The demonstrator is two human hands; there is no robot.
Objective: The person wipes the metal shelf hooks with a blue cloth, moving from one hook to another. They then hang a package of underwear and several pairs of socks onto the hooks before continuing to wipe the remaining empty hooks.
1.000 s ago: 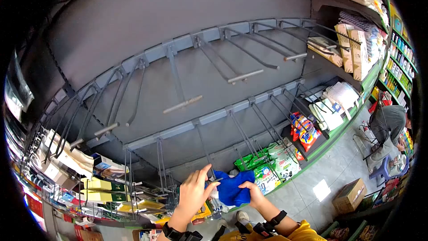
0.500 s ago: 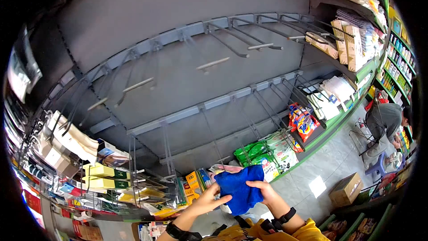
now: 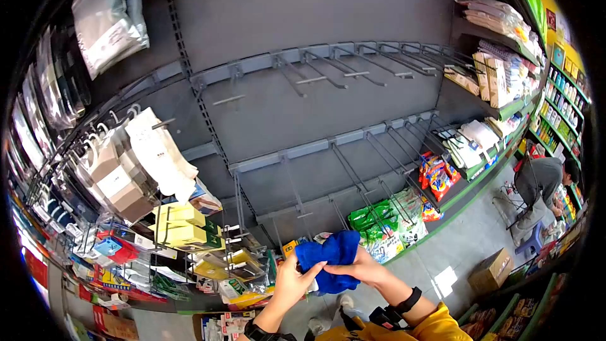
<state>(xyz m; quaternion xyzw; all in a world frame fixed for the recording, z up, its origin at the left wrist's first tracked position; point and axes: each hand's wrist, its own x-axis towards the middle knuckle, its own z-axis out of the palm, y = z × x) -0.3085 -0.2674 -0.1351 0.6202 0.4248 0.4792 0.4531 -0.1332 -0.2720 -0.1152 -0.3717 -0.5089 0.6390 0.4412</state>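
Observation:
A bright blue cloth [image 3: 336, 249], soft like a small towel, is bunched up in front of my body at the bottom centre. My left hand [image 3: 291, 285] grips its left side, the thumb pressed on the near face. From the right, my right hand [image 3: 365, 268] pinches the cloth too, its thumb almost meeting the left thumb at the middle. Folds of cloth stand above the thumbs and hang below them. The fingers behind the cloth are partly hidden.
A dark display wall with rows of metal hooks [image 3: 341, 82] fills the middle. Packaged socks [image 3: 167, 155] hang at left. Green detergent bags [image 3: 375, 221] and red detergent bags [image 3: 435, 177] sit on the low shelf. At right are a cardboard box [image 3: 492, 271] and a seated person [image 3: 536, 183].
My hands have come closer together, and the cloth, spread flatter before, is now gathered between the thumbs. The view has swung left, showing more of the hanging goods.

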